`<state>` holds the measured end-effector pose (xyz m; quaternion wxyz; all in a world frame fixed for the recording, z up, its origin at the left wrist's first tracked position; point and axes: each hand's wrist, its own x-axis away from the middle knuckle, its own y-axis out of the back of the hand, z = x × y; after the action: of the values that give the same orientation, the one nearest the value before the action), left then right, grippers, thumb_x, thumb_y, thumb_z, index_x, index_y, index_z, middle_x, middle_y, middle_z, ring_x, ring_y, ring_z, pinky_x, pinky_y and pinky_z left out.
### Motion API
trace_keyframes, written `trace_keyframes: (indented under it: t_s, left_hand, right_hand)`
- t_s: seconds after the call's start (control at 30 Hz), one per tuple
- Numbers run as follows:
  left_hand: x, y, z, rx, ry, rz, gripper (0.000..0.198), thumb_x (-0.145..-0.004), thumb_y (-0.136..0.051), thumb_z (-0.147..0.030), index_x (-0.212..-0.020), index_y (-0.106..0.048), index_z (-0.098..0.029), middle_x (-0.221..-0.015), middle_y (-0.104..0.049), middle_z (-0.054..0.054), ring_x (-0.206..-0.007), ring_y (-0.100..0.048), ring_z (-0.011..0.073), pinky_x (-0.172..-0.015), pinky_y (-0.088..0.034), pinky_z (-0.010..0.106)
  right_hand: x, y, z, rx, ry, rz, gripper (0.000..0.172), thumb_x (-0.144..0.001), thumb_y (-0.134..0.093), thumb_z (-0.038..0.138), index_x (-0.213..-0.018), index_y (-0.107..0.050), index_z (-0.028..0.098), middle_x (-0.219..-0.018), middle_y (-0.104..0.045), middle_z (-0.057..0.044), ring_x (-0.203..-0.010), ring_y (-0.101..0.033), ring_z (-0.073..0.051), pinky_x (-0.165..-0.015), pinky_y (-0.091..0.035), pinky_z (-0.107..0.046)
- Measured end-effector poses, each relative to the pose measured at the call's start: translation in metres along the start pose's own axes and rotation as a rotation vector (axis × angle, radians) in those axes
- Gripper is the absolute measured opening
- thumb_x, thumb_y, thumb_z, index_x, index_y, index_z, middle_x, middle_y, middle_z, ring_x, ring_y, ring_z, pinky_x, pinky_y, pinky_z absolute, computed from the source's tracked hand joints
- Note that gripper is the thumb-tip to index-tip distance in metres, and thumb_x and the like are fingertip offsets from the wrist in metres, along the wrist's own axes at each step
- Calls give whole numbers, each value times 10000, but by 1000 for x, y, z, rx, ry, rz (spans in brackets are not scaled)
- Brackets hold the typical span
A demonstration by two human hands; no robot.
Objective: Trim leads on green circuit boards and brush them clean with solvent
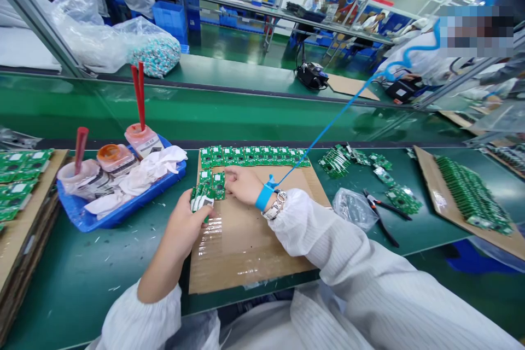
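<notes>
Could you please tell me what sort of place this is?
Probably an electronics factory assembly line: green circuit boards sit in rows on cardboard on a long green workbench, and a blue antistatic wrist strap circles the right wrist.

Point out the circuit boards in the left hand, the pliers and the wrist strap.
Circuit boards (200,194): head view, on the green edge above the left hand (184,227).
Pliers (383,222): head view, on a black handle.
Wrist strap (264,197): head view, on the blue band.

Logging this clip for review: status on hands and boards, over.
Left hand gripping a stack of green circuit boards. Right hand at a loose board. Blue wrist-strap cord running over the board row.
</notes>
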<state>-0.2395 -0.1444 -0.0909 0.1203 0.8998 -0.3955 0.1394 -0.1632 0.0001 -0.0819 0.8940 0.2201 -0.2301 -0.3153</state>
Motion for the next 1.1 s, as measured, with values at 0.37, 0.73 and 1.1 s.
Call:
trace_keyframes:
  t_s: [0.37, 0.73, 1.1]
  left_hand:
    - [34, -12, -6, -288, -204, -191, 492, -669, -624, -324, -1129, -496, -206, -1004, -600, 59, -860, -569, 239, -727, -428, 343]
    - [42, -17, -2, 18, -217, 0, 500, -743, -639, -406, -1188, -482, -242, -1110, -581, 39, -981, -559, 202, -800, -444, 298]
    - [37, -20, -7, 418, 13, -101, 367, -655, -702, -368, -929, -526, -198, -798, -567, -25, -577, -505, 80, -447, -364, 181]
  right_hand:
    - [54, 3, 14, -256, 14, 174, 424, -679, -713, 354, -1032, -610, 144, -647, -600, 31, -592, -555, -107, -554, -431, -232]
    - [64, 9, 15, -657, -112, 370, 515, -709, -675, 145, -1203, -546, 85, -541, -528, 78, -473, -494, -61, -489, -419, -194]
    - [-5, 27, -10, -20, -89, 68, 415, -738, -560, 68, -1149, -614, 78, -499, -530, 36, -520, -543, -124, -540, -422, -225]
